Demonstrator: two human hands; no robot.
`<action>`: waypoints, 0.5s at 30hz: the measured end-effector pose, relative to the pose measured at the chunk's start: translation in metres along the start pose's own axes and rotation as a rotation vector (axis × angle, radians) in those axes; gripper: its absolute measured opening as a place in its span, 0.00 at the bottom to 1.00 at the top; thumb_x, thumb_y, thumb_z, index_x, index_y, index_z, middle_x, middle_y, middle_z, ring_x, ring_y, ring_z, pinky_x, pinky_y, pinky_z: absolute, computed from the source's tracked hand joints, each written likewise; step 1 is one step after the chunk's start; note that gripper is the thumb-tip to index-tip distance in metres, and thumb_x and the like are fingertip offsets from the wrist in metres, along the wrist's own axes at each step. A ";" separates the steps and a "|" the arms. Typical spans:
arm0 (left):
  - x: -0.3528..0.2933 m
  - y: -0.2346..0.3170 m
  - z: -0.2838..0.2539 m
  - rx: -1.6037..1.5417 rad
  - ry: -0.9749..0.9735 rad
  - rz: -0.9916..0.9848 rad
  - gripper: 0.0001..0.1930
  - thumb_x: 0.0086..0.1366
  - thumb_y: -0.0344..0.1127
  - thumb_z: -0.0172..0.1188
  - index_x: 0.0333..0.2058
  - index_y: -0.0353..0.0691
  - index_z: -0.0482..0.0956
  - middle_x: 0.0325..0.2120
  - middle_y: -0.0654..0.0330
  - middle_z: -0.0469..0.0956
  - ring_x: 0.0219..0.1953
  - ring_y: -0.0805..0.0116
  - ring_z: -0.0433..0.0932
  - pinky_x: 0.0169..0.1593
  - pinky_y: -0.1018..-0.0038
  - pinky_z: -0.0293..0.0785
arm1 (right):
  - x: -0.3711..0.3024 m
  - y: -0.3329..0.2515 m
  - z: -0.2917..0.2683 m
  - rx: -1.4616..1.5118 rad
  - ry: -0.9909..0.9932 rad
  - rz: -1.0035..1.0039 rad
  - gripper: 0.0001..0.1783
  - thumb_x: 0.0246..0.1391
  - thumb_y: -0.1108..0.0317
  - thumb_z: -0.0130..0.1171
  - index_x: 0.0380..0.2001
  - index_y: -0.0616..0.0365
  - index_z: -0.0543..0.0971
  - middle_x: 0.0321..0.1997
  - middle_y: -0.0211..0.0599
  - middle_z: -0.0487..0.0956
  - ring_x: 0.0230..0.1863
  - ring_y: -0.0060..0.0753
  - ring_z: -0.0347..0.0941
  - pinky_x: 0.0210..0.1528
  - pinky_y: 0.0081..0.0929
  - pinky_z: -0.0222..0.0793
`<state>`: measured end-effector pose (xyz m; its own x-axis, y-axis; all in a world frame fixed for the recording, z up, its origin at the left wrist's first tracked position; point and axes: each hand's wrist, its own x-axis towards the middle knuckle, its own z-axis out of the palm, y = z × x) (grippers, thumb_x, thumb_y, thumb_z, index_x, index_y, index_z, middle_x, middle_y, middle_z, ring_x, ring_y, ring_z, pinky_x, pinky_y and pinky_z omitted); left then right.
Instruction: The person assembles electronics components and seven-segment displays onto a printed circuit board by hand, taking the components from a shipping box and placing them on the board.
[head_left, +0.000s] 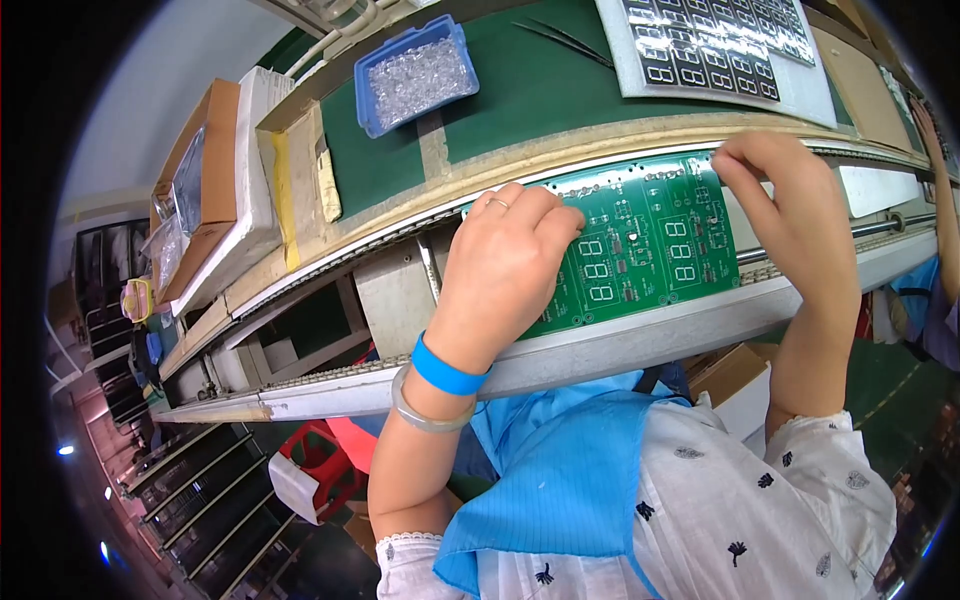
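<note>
A green circuit board [650, 255] with white printed digit outlines lies across the rails of a conveyor in front of me. My left hand [505, 265] is over the board's left part, fingers curled together with the thumb against them. Whatever those fingertips may hold is too small or hidden to tell. At the board's far right corner, my right hand [785, 190] has its thumb and fingertips drawn together in a pinch. Nothing I can name shows between them. A blue band [447, 368] and a pale bangle [428, 416] circle my left wrist.
Beyond the conveyor rail [320, 375], a blue tray [415, 75] holds many small clear parts. Tweezers [565, 42] lie near a white foam sheet [700, 50] bearing several digit displays. A cardboard box [205, 180] stands at left. Another person's arm [940, 170] shows at far right.
</note>
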<state>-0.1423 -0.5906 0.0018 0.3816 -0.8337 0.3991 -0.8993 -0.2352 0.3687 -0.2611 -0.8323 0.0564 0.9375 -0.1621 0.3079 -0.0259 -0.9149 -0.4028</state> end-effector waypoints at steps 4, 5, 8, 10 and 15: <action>0.001 0.000 0.001 -0.033 0.004 -0.022 0.06 0.54 0.26 0.66 0.32 0.39 0.81 0.29 0.59 0.78 0.34 0.56 0.77 0.40 0.65 0.74 | -0.027 0.013 0.004 -0.035 -0.134 0.190 0.09 0.61 0.65 0.57 0.32 0.61 0.79 0.28 0.47 0.80 0.32 0.52 0.77 0.35 0.41 0.70; 0.001 0.002 0.001 -0.034 0.022 -0.048 0.05 0.54 0.26 0.66 0.31 0.38 0.81 0.28 0.58 0.78 0.33 0.56 0.77 0.40 0.64 0.74 | -0.031 0.012 0.007 0.016 -0.177 0.258 0.09 0.61 0.65 0.57 0.32 0.61 0.78 0.27 0.47 0.79 0.31 0.53 0.77 0.34 0.42 0.70; 0.000 0.004 -0.001 -0.024 0.029 -0.094 0.04 0.55 0.27 0.67 0.30 0.38 0.81 0.28 0.57 0.79 0.33 0.55 0.77 0.40 0.64 0.74 | -0.037 0.006 0.015 0.085 -0.150 0.235 0.09 0.62 0.65 0.57 0.32 0.60 0.78 0.25 0.47 0.79 0.28 0.53 0.76 0.31 0.42 0.70; -0.001 0.004 -0.003 -0.015 0.015 -0.111 0.04 0.55 0.27 0.67 0.30 0.38 0.81 0.28 0.57 0.79 0.33 0.55 0.77 0.40 0.64 0.74 | -0.039 0.007 0.017 0.081 -0.136 0.238 0.09 0.62 0.65 0.57 0.32 0.60 0.78 0.25 0.48 0.79 0.28 0.52 0.76 0.31 0.41 0.70; -0.007 0.002 -0.003 0.012 0.049 -0.113 0.04 0.54 0.29 0.67 0.28 0.41 0.81 0.26 0.59 0.75 0.33 0.58 0.76 0.39 0.64 0.72 | -0.039 0.003 0.021 0.096 -0.124 0.244 0.09 0.62 0.65 0.57 0.32 0.60 0.78 0.25 0.48 0.79 0.27 0.51 0.76 0.31 0.41 0.70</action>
<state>-0.1461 -0.5833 0.0020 0.4907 -0.7762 0.3958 -0.8522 -0.3329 0.4037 -0.2907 -0.8210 0.0249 0.9429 -0.3217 0.0866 -0.2289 -0.8143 -0.5334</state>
